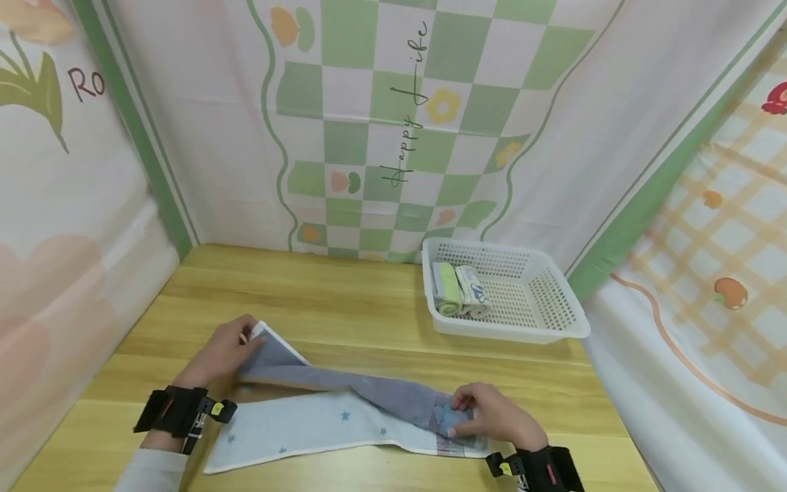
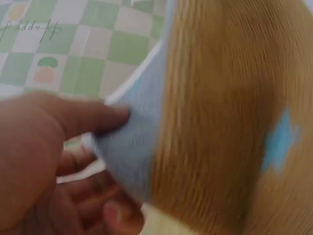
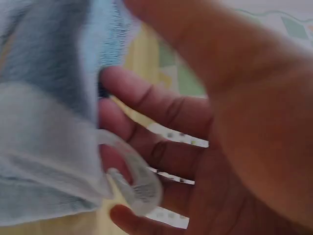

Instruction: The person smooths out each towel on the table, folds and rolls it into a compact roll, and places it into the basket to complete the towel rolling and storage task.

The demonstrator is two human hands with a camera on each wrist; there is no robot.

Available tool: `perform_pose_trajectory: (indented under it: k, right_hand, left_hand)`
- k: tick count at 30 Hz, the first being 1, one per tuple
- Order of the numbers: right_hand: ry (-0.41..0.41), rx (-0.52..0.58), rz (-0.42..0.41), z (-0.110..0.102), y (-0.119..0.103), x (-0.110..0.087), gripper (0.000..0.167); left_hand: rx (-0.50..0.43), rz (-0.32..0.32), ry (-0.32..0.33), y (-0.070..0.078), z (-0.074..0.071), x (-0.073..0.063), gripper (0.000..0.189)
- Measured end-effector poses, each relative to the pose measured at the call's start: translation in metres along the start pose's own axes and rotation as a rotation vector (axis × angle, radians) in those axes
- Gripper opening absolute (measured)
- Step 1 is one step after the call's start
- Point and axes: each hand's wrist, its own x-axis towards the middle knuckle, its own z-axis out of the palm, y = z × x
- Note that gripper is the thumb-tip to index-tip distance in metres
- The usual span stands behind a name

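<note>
A small grey-blue and white towel (image 1: 295, 427) with blue stars lies lengthwise on the table, its grey upper layer partly lifted off the pale lower one. My left hand (image 1: 221, 352) pinches the raised corner at its left end between thumb and fingers. In the left wrist view, a brownish shaded face of the towel (image 2: 210, 122) with a blue star hangs beside that hand. At the right end, my right hand (image 1: 494, 413) pinches the upper layer. A whitish loop tag (image 3: 146, 193) sticks out from the towel edge by the right fingers.
A white perforated plastic basket (image 1: 513, 332) stands at the back right of the wooden table (image 1: 295, 280). Inside its left part lie a green rolled towel (image 1: 449, 290) and a white patterned rolled towel (image 1: 472, 290). Printed curtains (image 1: 227, 137) enclose the back and sides.
</note>
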Motion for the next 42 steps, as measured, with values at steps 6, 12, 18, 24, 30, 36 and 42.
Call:
perform_pose_trajectory:
  k: [6,12,18,24,30,36,42]
  right_hand:
    - [0.017,-0.017,-0.031,0.008,-0.005,0.002,0.012]
    - [0.080,-0.043,-0.032,0.015,-0.009,0.001,0.019]
    - [0.073,-0.143,-0.079,0.023,-0.014,0.003,0.017]
    - [0.126,-0.226,-0.034,0.025,-0.022,0.005,0.028]
    - [0.149,-0.285,-0.034,0.032,-0.027,0.010,0.025]
    - [0.350,-0.230,-0.074,0.007,-0.028,0.011,0.014]
    - [0.725,-0.353,-0.104,-0.014,-0.019,0.022,0.037]
  left_hand:
    - [0.036,-0.144,0.202,-0.002,0.004,0.010,0.031]
    - [0.060,-0.143,0.317,-0.001,0.009,0.020,0.036]
    - [0.080,-0.097,0.349,0.000,0.018,0.021,0.040]
    - [0.091,-0.041,0.086,0.004,0.026,0.015,0.036]
    - [0.188,0.086,-0.095,-0.002,0.036,0.010,0.039]
    - [0.168,0.091,-0.110,-0.001,0.036,0.008,0.040]
    - [0.172,0.109,-0.117,-0.003,0.040,0.007,0.041]
